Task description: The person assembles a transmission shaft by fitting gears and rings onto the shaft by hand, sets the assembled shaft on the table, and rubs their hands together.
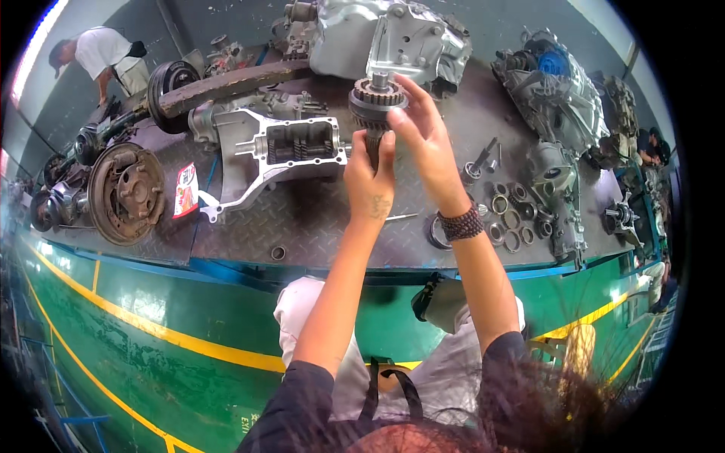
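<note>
My left hand [371,180] is wrapped round the lower shaft of an upright gear shaft [377,113], held up above the bench. The shaft carries a toothed ring near its top and a dark wider ring with a gear under it. Against the right side of these rings rest the thumb and fingers of my right hand [424,140], curved about them. Left of my hands, an open silver gearbox housing [245,170] lies on the bench, with dark gears inside its rectangular opening.
On the metal bench [317,226], several bearing rings [512,219] and a small shaft [476,167] lie to the right. A large silver casing [393,41] stands behind, another gearbox [555,98] at far right. A rusty brake drum assembly [127,194] sits left. A person [113,57] bends at far left.
</note>
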The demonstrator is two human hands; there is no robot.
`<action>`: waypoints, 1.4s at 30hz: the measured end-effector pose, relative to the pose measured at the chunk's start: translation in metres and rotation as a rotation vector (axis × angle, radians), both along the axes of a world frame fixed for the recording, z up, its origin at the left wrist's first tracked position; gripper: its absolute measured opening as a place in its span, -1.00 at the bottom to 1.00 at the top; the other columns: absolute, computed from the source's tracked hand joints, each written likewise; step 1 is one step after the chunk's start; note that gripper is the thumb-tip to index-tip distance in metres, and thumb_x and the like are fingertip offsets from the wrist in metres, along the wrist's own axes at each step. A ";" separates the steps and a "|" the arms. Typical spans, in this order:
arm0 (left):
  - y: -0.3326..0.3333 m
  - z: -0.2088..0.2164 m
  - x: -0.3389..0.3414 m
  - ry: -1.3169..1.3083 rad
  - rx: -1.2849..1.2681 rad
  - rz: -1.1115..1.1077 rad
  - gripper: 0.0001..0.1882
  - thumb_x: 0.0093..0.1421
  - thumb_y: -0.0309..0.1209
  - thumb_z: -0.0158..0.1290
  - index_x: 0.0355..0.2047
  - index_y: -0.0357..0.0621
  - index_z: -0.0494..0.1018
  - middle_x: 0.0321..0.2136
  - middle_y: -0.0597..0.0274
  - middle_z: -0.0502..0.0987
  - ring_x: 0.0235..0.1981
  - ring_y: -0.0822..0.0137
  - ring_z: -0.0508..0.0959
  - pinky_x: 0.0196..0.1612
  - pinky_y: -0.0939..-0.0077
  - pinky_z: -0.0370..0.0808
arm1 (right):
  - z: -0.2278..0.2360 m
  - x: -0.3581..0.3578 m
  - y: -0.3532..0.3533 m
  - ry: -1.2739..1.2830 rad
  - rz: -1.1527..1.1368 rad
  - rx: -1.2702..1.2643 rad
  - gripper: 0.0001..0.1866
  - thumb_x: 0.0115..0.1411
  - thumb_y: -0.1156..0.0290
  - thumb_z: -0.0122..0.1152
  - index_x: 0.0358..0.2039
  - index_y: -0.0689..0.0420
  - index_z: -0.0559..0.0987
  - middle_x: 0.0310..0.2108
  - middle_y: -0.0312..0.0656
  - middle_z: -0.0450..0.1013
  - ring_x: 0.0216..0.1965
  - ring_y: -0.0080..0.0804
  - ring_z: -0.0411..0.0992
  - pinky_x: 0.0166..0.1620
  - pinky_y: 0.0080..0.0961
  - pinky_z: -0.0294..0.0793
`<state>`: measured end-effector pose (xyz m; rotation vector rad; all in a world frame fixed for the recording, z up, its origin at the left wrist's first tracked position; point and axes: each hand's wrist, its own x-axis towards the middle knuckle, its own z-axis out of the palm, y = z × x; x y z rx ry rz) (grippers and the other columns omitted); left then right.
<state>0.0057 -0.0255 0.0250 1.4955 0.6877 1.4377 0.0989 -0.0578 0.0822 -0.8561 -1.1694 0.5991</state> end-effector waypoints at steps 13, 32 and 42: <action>0.006 -0.006 -0.006 -0.057 0.073 0.052 -0.56 0.36 -0.12 0.09 -0.03 -0.30 0.40 -0.41 -0.03 0.60 -0.39 0.14 0.64 -0.28 0.37 0.49 | 0.017 0.002 0.012 -0.253 0.111 -0.045 -0.37 0.23 0.25 0.39 0.20 0.29 0.39 -0.02 -0.25 0.51 -0.05 -0.59 0.43 0.02 -0.58 0.45; -0.009 -0.005 -0.012 0.072 0.129 0.029 -0.60 0.33 -0.24 0.12 -0.01 -0.32 0.40 -0.42 -0.15 0.61 -0.31 -0.13 0.66 -0.30 0.29 0.53 | 0.018 0.001 0.002 -0.210 0.178 -0.052 -0.37 0.07 0.36 0.48 0.12 0.24 0.42 -0.09 -0.27 0.51 -0.06 -0.60 0.43 0.08 -0.57 0.42; -0.012 -0.002 -0.012 0.062 0.130 -0.009 -0.56 0.31 -0.31 0.12 0.13 -0.22 0.34 -0.34 -0.15 0.62 -0.24 -0.15 0.66 -0.24 0.27 0.54 | 0.019 0.006 0.001 -0.264 0.177 0.007 -0.49 0.09 0.30 0.41 0.01 0.25 0.50 -0.16 -0.29 0.53 -0.12 -0.62 0.44 0.04 -0.59 0.43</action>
